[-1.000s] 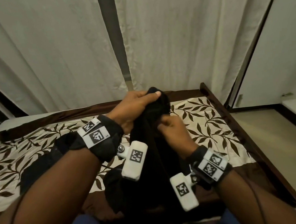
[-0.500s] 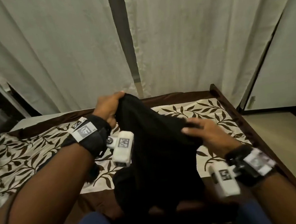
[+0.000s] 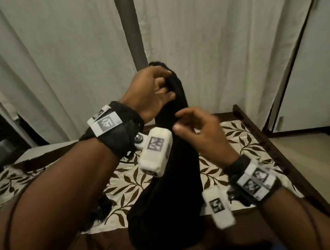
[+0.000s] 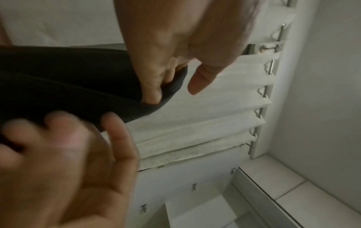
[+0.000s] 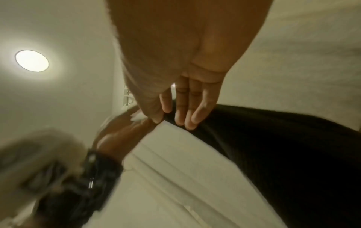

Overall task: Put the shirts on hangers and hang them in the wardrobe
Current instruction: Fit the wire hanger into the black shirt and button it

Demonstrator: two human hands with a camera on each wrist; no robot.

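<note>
The left hand [image 3: 153, 93] grips the top of a black shirt [image 3: 172, 184], fingers curled round the cloth, lifting it above the bed [image 3: 125, 181]. The right hand [image 3: 199, 129], fingers loosely spread, touches the shirt lower down without clasping it.

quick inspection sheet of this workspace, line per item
surface: bed with leaf-print cover, brown border
job's things: black shirt held up above the bed; no hanger or wardrobe seen
clutter: dark cloth lying on the bed to the left
grippers: left hand grips the shirt's top; right hand open at the shirt lower down, contact unclear
cables: thin cable along the left forearm
surroundings: white curtains, white door on the right
</note>
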